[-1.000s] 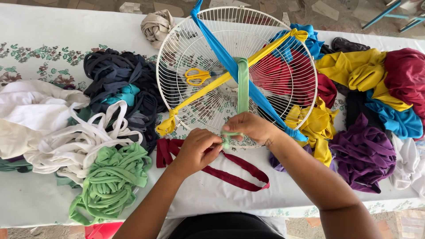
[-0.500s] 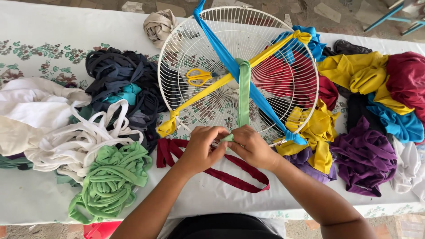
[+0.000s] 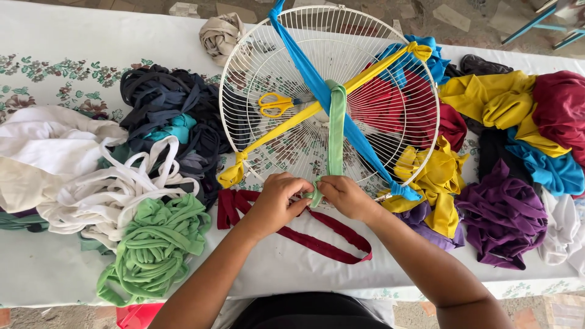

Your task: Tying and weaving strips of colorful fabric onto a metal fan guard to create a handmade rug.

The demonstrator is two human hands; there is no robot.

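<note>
A long counter (image 3: 286, 268) runs across the view, covered by a white cloth with a flower print along its far part and near edge. Beyond its far edge lies a rough stone floor (image 3: 378, 11) strewn with pale scraps, and a blue metal frame (image 3: 536, 17) shows at the top right corner.

A white wire fan guard (image 3: 286, 61) lies flat on the counter. Three cloth strips cross at its middle: a blue strip (image 3: 298, 55), a yellow strip (image 3: 280, 128) tied at both rim ends, and a green strip (image 3: 336, 134) that runs from the middle down to the near rim. Yellow scissors (image 3: 273, 104) lie under the guard's wires, left of its middle.

Both hands meet at the near rim. The left hand (image 3: 277, 204) is closed with its fingertips pinching the end of the green strip, and the right hand (image 3: 346, 196) pinches the same end from the other side, the two hands touching around a small green knot.

Just near of the hands a dark red loop (image 3: 317, 244) lies flat on the cloth. To the left are heaps of strips: green (image 3: 152, 250), white (image 3: 103, 195) and navy (image 3: 164, 103) with a bit of teal in it, with white fabric (image 3: 42, 152) further left. A beige bundle (image 3: 219, 33) sits at the far edge beside the guard. To the right lie piled fabrics in yellow (image 3: 487, 97), dark red (image 3: 560, 103), blue (image 3: 548, 167) and purple (image 3: 499, 213), some of them lying under the guard.
</note>
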